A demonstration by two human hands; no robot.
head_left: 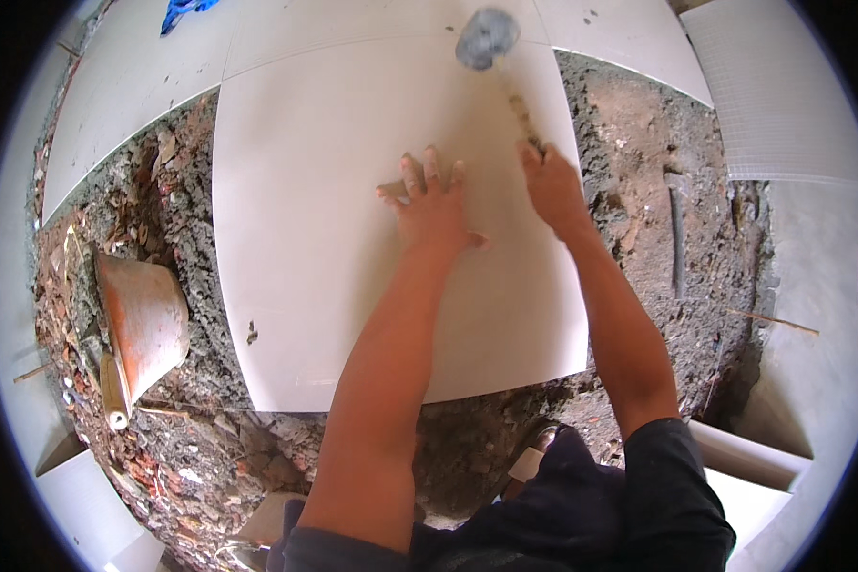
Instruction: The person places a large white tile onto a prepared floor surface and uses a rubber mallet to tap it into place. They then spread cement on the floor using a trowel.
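Note:
A large white floor tile (296, 238) lies in front of me on a bed of rubble and grey mortar. On its middle, my left hand (431, 205) rests flat with the fingers spread. My right hand (551, 186) is wrapped round the handle of a mallet (487, 40), above the tile's right side. The mallet's head is grey and rounded, slightly blurred, near the tile's far edge; its wooden handle slants down to my fist. Whether the head touches the tile I cannot tell.
Other white tiles (629, 33) adjoin at the far side. A rusty trowel-like tool (143, 319) with a wooden handle stands in rubble at left. A dark rod (677, 238) lies on the rough ground at right. Blue plastic (183, 11) lies at the far left.

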